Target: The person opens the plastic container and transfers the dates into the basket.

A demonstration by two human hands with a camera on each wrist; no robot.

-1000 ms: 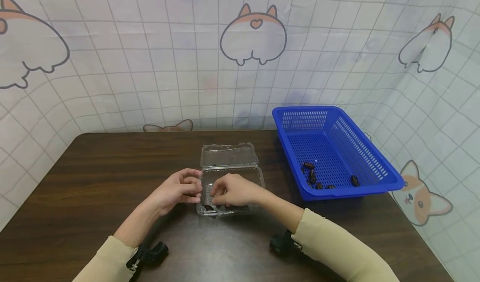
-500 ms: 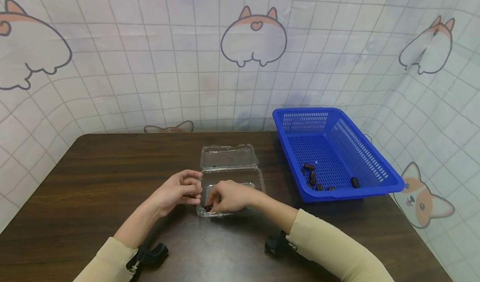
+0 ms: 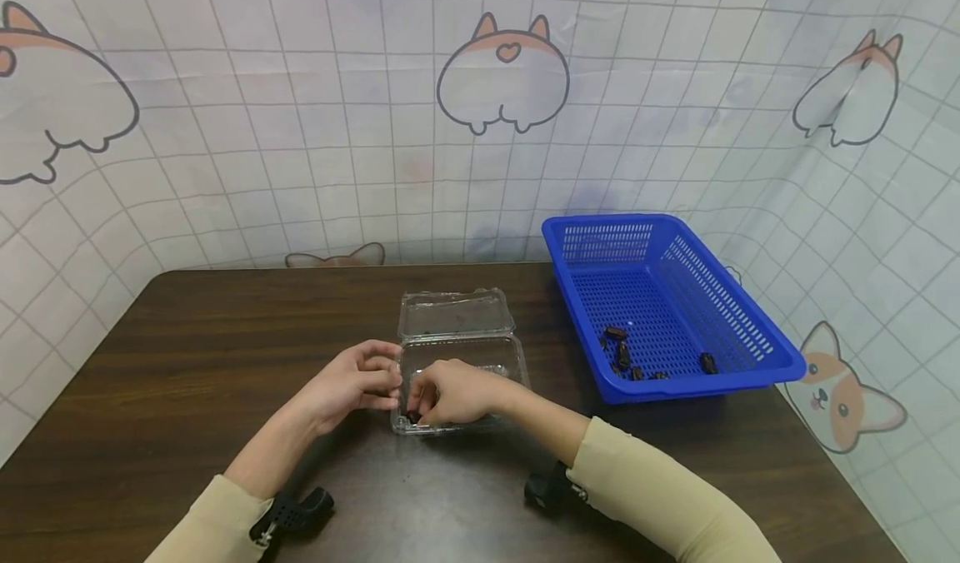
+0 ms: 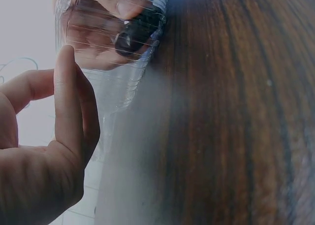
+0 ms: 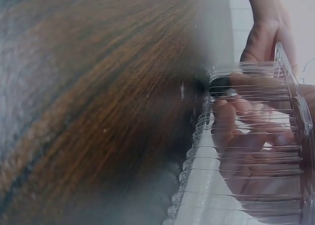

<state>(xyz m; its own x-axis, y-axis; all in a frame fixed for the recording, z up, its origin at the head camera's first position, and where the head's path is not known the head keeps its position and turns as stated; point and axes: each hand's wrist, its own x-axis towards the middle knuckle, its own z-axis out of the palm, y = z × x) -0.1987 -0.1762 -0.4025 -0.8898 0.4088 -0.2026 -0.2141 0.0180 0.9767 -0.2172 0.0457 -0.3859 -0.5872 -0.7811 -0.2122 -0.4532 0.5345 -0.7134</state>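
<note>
A clear plastic clamshell box (image 3: pixel 504 355) lies on the table with its lid (image 3: pixel 456 313) laid back behind it. My right hand (image 3: pixel 461 392) reaches down into the box, fingertips and thumb pinching a dark brown date (image 4: pixel 135 35) in the near left corner. Through the clear wall, the right wrist view shows the same date (image 5: pixel 220 86) low at the box's end. My left hand (image 3: pixel 352 386) stays at the box's left side, its fairly straight fingertips touching the rim and nothing in its palm.
A blue perforated basket (image 3: pixel 671 386) stands to the right on the dark wooden table (image 3: pixel 225 338). Several dates (image 3: pixel 623 353) lie in its near part, and one date (image 3: pixel 708 363) is apart at the right. A patterned sheet (image 3: pixel 337 130) hangs behind the table.
My right hand has moved left and toward me inside the box, to the date in the near left corner. My left hand has stayed at the rim.
</note>
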